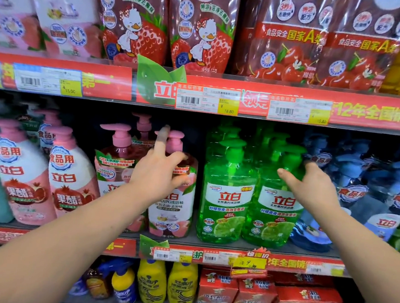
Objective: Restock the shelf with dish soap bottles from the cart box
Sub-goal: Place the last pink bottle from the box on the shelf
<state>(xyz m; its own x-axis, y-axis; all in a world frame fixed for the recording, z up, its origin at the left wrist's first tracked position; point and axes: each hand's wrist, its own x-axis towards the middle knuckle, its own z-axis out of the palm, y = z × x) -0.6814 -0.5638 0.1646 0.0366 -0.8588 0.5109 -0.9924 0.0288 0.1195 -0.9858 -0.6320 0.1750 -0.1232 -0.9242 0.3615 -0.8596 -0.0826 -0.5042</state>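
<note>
- Up on the middle shelf (51,238), the dish soap bottles stand in rows with their pump heads upright; the cart box is out of view.
- Left hand (159,169) rests on the shoulder of a peach-label bottle (170,211), its fingers (162,138) spread and loose, the index one pointing straight up beside the pink pump.
- Right hand (311,186) is at the shoulder of a green lime bottle (275,214), thumb across the front and the other fingers round its far side; they are blurred, so I cannot tell whether they grip it.
- Between the two hands stands a second green bottle (225,208), touching the first.
- Left of the left fingers stand pink pomegranate bottles (72,179).
- Right of the right fingers stand blue bottles (358,195).
- Above the fingers hang strawberry refill pouches (199,27) over price tags (208,99).
- Below the fingers sit yellow bottles (153,281) and red boxes (254,294).
</note>
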